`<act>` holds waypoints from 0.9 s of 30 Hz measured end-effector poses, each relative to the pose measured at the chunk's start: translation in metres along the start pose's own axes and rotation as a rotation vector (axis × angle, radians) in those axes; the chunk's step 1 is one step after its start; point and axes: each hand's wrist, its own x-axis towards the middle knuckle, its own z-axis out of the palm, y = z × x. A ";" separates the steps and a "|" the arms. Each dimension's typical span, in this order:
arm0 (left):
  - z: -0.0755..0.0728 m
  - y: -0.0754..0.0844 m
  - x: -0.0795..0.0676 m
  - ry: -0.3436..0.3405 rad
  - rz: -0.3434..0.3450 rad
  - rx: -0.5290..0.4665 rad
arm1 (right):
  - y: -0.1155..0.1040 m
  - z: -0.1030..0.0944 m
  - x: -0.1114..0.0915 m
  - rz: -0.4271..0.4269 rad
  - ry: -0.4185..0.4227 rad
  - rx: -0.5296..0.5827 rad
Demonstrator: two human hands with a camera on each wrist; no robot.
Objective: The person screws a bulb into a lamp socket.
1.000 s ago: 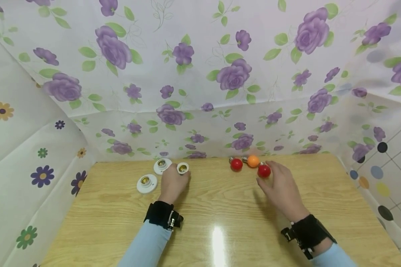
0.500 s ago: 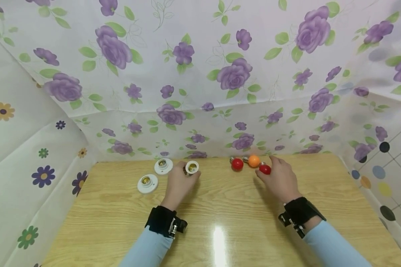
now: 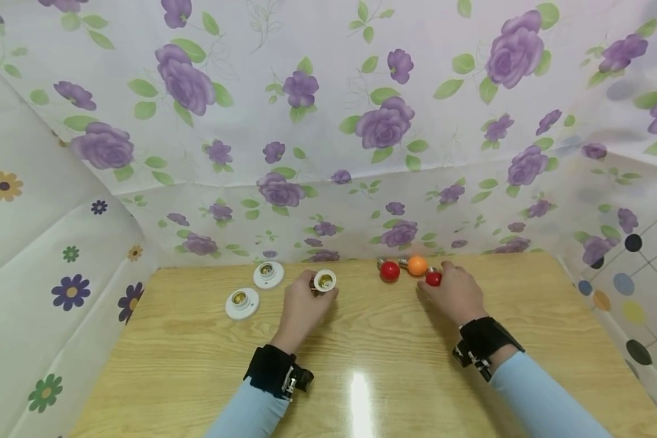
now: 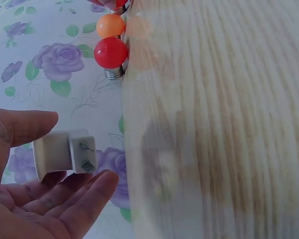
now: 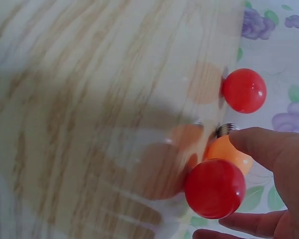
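My left hand (image 3: 305, 304) holds a white plug-in bulb socket (image 3: 325, 281) raised over the table, its brass-lined mouth facing up. In the left wrist view, thumb and fingers lie on either side of the socket (image 4: 60, 153), and flat metal plug prongs show on its end. My right hand (image 3: 457, 295) reaches around a red bulb (image 3: 433, 278) lying on the table, thumb and fingers spread to either side. In the right wrist view, the thumb overlaps the orange bulb (image 5: 229, 157) and a fingertip is right at the edge of the nearest red bulb (image 5: 214, 189).
Another red bulb (image 3: 390, 271) lies left of the orange one, near the back edge of the wooden table (image 3: 361, 340). Two white round-base sockets (image 3: 242, 303) rest on the left side. Flower-printed cloth (image 3: 328, 121) rises behind the table.
My left hand has carried the plug-in socket to the right, away from the round-base sockets. My right hand has shifted slightly left, closer around the red bulb.
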 end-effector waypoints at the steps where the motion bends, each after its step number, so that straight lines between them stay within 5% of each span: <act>1: 0.000 0.000 0.000 0.001 -0.001 -0.001 | 0.001 0.000 0.000 0.006 -0.006 -0.006; 17: 0.005 -0.004 -0.006 -0.009 0.015 -0.049 | 0.006 -0.004 -0.003 0.039 -0.056 -0.022; 27: 0.007 -0.008 -0.008 -0.012 0.035 -0.076 | 0.006 -0.020 -0.011 -0.019 0.039 0.063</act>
